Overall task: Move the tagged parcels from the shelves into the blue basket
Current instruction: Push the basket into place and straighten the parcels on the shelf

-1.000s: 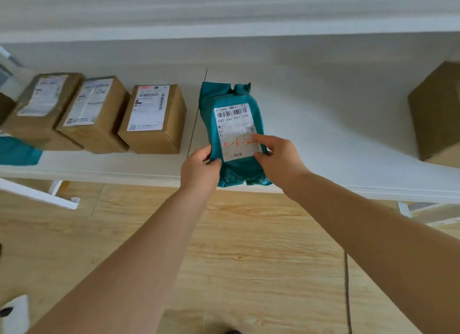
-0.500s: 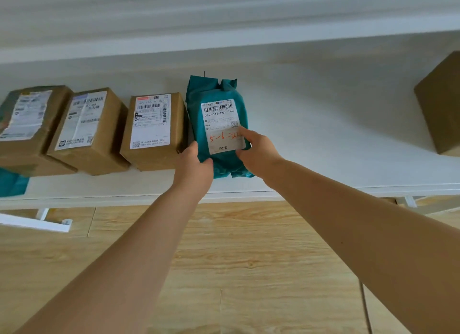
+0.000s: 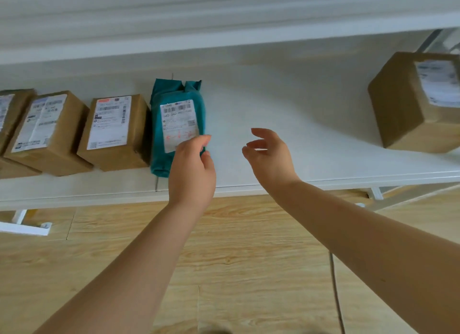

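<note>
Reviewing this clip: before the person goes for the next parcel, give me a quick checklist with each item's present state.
1. Teal parcel resting on the white shelf: ok, it lies flat beside the nearest cardboard box.
2. Right hand free: ok, fingers loosely spread above the shelf, holding nothing.
3. Left hand clear of the teal parcel: cannot tell, its fingers overlap the parcel's lower right corner.
4. Red handwriting on the teal parcel's label: ok, visible, though too blurred to read.
5. Blue basket within reach: cannot tell, it is not in view.
</note>
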